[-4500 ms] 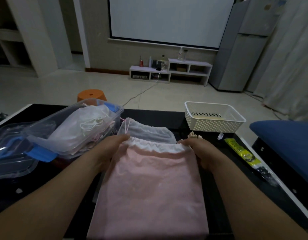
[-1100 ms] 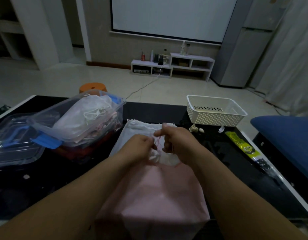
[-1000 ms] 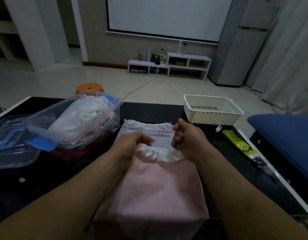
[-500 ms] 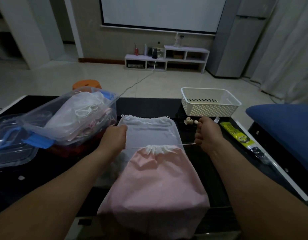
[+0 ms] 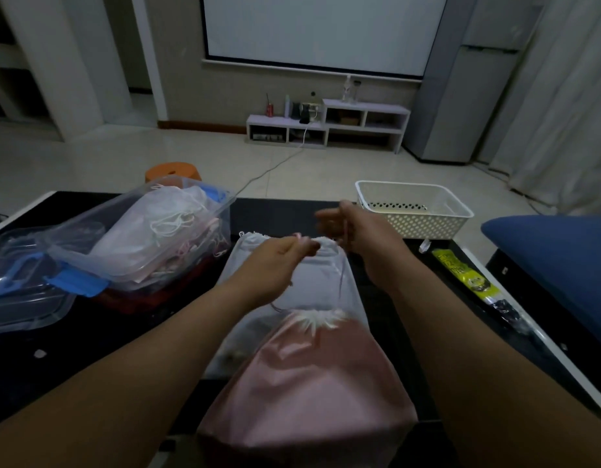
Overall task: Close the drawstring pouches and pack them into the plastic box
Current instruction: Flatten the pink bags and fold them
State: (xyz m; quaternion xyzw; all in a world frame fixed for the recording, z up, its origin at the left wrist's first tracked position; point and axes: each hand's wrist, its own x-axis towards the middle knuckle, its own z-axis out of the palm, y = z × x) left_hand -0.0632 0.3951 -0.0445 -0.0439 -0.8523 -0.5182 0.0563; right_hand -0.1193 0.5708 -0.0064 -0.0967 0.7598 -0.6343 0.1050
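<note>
Left hand [image 5: 280, 261] pinched the pink drawstring [image 5: 341, 282] just above the cinched pink pouch [image 5: 309, 383]. Right hand [image 5: 354, 231] was beside it, blurred, fingers loosely curled; could not tell its grip.

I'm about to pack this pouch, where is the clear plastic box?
In the head view, the clear plastic box sits on the left of the black table, left of the left hand, beside its blue-latched clear lid.

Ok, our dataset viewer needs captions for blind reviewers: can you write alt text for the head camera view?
The left hand and the blurred right hand hold up the pink cord of a pink pouch whose mouth is gathered shut, lying partly over a white pouch on a black table. A clear plastic box of pouches sits left, a white basket right.
</note>
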